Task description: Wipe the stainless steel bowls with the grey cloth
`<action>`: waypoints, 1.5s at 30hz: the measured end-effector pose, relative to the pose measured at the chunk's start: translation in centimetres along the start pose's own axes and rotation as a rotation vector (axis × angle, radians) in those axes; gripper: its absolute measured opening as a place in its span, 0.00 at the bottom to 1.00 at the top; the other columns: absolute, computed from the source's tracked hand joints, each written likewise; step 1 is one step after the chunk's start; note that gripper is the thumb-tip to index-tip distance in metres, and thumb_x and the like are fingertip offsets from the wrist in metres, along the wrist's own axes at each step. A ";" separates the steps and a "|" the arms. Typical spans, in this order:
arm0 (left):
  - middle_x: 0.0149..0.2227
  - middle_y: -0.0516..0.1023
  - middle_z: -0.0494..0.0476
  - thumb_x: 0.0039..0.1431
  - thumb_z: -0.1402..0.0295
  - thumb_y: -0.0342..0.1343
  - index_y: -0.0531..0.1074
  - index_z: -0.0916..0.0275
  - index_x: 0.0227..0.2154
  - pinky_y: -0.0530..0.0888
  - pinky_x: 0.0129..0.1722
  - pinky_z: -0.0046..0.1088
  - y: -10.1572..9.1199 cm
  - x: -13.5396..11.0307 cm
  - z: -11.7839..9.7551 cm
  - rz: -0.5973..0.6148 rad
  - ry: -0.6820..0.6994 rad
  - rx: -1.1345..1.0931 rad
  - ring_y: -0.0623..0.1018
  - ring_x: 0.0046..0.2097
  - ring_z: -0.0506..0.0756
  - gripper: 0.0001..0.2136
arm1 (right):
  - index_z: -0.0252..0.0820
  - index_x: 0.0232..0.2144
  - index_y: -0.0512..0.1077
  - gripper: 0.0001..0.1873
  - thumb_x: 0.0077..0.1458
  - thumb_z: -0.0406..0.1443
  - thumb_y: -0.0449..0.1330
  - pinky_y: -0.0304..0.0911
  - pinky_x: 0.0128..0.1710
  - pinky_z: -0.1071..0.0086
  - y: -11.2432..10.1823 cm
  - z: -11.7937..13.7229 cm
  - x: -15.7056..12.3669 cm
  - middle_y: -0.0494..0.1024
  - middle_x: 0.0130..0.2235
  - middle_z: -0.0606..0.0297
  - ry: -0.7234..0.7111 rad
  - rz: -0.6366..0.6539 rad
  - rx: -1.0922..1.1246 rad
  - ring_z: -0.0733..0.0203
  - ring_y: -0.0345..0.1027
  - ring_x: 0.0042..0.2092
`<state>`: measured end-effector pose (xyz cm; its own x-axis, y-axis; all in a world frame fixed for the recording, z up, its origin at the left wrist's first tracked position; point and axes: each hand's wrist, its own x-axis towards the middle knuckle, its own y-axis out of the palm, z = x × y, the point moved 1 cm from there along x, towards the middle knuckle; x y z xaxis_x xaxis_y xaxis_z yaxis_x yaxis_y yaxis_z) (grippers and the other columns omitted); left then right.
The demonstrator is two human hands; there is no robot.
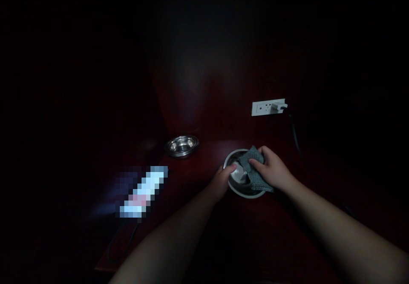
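Observation:
A shiny metal bowl (239, 185) is tilted so that its inside faces me, right of the middle of the head view. My left hand (223, 180) grips its left rim, the thumb lying over the edge on the inner wall. With my right hand (270, 167) I pinch a grey-green cloth (255, 173) at the bowl's right side. The cloth covers part of the inside and hangs over the right rim. My fingers behind the bowl and cloth are hidden.
Metal bowls (182, 146), seemingly nested, stand farther back on the dark red surface (211, 154). A bright, pixelated screen (143, 192) lies at left with a cable near it. On the back wall is a white socket plate (263, 108) with a plug and cord. Surroundings are very dark.

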<state>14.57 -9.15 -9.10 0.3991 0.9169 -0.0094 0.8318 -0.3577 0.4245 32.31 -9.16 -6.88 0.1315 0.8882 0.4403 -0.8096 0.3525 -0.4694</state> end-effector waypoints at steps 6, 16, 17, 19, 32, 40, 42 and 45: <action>0.54 0.75 0.63 0.46 0.57 0.67 0.66 0.58 0.56 0.72 0.51 0.45 0.5 -0.4 0.3 0.071 0.040 -0.037 0.76 0.52 0.64 0.33 | 0.46 0.28 0.60 0.14 0.48 0.44 0.60 0.58 0.24 0.68 0.4 -0.3 0.3 0.66 0.26 0.70 0.173 -0.025 0.255 0.62 0.61 0.26; 0.50 0.78 0.63 0.45 0.64 0.66 0.70 0.63 0.52 0.69 0.56 0.42 0.4 0.7 0.8 0.011 0.190 -0.087 0.76 0.53 0.62 0.29 | 0.46 0.30 0.61 0.14 0.50 0.45 0.61 0.58 0.25 0.67 0.7 0.1 -0.3 0.66 0.26 0.69 0.089 -0.045 0.095 0.61 0.61 0.27; 0.49 0.78 0.62 0.45 0.63 0.65 0.71 0.64 0.51 0.69 0.56 0.42 0.4 0.8 0.9 -0.007 0.182 -0.092 0.76 0.52 0.62 0.27 | 0.46 0.30 0.61 0.14 0.50 0.46 0.60 0.58 0.25 0.67 0.7 0.1 -0.3 0.66 0.26 0.69 0.092 -0.048 0.105 0.61 0.61 0.27; 0.47 0.79 0.61 0.45 0.63 0.65 0.72 0.65 0.49 0.69 0.55 0.42 0.2 1.1 1.1 -0.045 0.179 -0.098 0.77 0.51 0.62 0.25 | 0.46 0.29 0.61 0.13 0.53 0.46 0.57 0.58 0.25 0.68 0.6 0.1 -0.3 0.66 0.26 0.69 0.109 -0.053 0.127 0.61 0.61 0.27; 0.48 0.79 0.61 0.44 0.67 0.63 0.71 0.64 0.51 0.70 0.54 0.41 1.0 0.7 0.3 -0.049 0.160 -0.088 0.76 0.52 0.63 0.27 | 0.47 0.29 0.61 0.08 0.56 0.42 0.55 0.57 0.27 0.65 0.1 0.0 -0.3 0.67 0.26 0.67 0.046 -0.044 -0.061 0.59 0.61 0.28; 0.53 0.76 0.61 0.46 0.64 0.63 0.68 0.61 0.54 0.69 0.55 0.41 0.9 0.0 -0.2 -0.010 0.162 -0.046 0.73 0.56 0.63 0.29 | 0.46 0.29 0.66 0.10 0.53 0.45 0.58 0.59 0.22 0.66 0.4 0.1 -0.2 0.70 0.24 0.67 0.249 0.026 0.242 0.59 0.63 0.24; 0.54 0.74 0.61 0.47 0.62 0.64 0.67 0.59 0.55 0.69 0.55 0.41 0.9 -0.3 -0.3 0.010 0.183 -0.023 0.72 0.57 0.63 0.30 | 0.45 0.31 0.69 0.12 0.52 0.46 0.59 0.62 0.22 0.66 0.5 0.0 -0.1 0.73 0.24 0.64 0.292 0.031 0.351 0.58 0.66 0.25; 0.56 0.72 0.61 0.47 0.61 0.66 0.64 0.57 0.57 0.68 0.56 0.40 1.1 -0.6 -0.4 0.055 0.246 -0.003 0.71 0.58 0.63 0.33 | 0.43 0.33 0.71 0.13 0.53 0.46 0.59 0.66 0.25 0.63 0.7 -0.4 -0.1 0.77 0.27 0.61 0.310 0.027 0.376 0.55 0.70 0.28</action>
<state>15.15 -10.00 -8.28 0.3370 0.9119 0.2343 0.8103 -0.4076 0.4209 31.94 -8.86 -7.53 0.2260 0.9615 0.1564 -0.9579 0.2485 -0.1436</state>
